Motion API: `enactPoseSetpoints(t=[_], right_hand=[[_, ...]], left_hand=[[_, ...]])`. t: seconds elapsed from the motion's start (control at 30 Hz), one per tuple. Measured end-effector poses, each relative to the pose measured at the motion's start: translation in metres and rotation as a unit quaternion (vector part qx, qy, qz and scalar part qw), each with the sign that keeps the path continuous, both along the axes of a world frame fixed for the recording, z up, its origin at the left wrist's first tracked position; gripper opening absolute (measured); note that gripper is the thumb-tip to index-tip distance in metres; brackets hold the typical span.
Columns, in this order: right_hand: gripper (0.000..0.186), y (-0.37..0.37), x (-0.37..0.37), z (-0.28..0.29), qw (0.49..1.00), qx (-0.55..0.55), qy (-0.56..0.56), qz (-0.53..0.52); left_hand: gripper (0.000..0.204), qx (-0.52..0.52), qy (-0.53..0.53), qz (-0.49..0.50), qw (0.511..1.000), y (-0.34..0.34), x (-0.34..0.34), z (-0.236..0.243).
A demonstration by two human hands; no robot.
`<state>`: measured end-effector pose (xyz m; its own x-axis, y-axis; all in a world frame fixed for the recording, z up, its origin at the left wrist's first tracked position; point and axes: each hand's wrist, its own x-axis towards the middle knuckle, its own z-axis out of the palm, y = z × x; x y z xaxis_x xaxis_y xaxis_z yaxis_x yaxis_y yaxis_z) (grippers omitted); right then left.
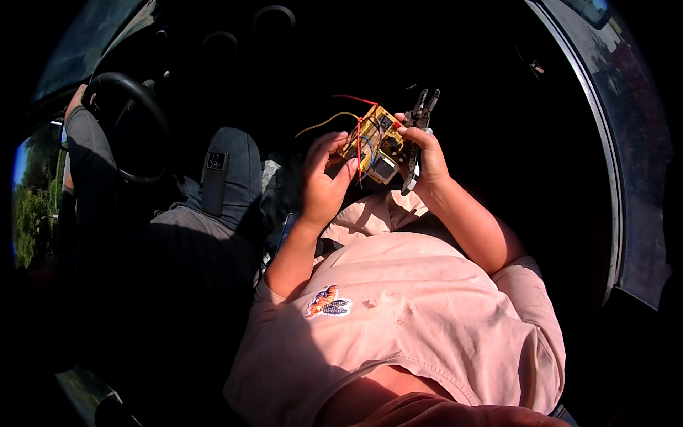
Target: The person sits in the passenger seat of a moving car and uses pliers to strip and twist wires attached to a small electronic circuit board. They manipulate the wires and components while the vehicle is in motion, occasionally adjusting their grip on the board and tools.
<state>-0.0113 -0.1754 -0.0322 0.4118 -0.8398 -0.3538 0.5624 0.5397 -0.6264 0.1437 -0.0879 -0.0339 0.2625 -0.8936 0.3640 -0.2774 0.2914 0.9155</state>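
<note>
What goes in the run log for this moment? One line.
left hand: grips circuit board | right hand: holds board edge plus wire stripper | wires: loose

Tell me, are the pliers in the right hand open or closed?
Open: the pliers show two tips spread apart above the right hand.

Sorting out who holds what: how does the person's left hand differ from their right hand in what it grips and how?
The left hand pinches the yellow circuit board at its lower left edge with its fingertips; the right hand steadies the board's right side. The right hand also clasps dark wire-stripper pliers; the left hand holds no tool. Both hands are bare, raised above the lap and touching the board.
</note>
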Motion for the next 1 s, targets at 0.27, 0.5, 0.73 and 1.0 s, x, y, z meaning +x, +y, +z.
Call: enactPoseSetpoints(t=[0.27, 0.5, 0.73, 1.0], right_hand=[[0.034, -0.002, -0.001, -0.003, 1.0, -0.01, -0.025, -0.003], [0.035, 0.0, -0.004, 0.001, 0.999, 0.017, -0.033, 0.007], [0.036, 0.0, -0.004, 0.001, 1.0, 0.014, 0.0, 0.02], [0.038, 0.005, -0.006, 0.002, 0.999, -0.017, -0.006, 0.029]], left_hand=[[0.033, 0.031, -0.013, -0.008, 0.999, -0.001, 0.001, -0.001], [0.025, 0.025, 0.031, -0.046, 0.998, -0.005, 0.0, -0.005], [0.012, -0.033, 0.019, -0.042, 0.998, -0.003, -0.004, -0.002], [0.031, 0.023, 0.076, -0.034, 0.996, 0.001, -0.006, 0.0]])
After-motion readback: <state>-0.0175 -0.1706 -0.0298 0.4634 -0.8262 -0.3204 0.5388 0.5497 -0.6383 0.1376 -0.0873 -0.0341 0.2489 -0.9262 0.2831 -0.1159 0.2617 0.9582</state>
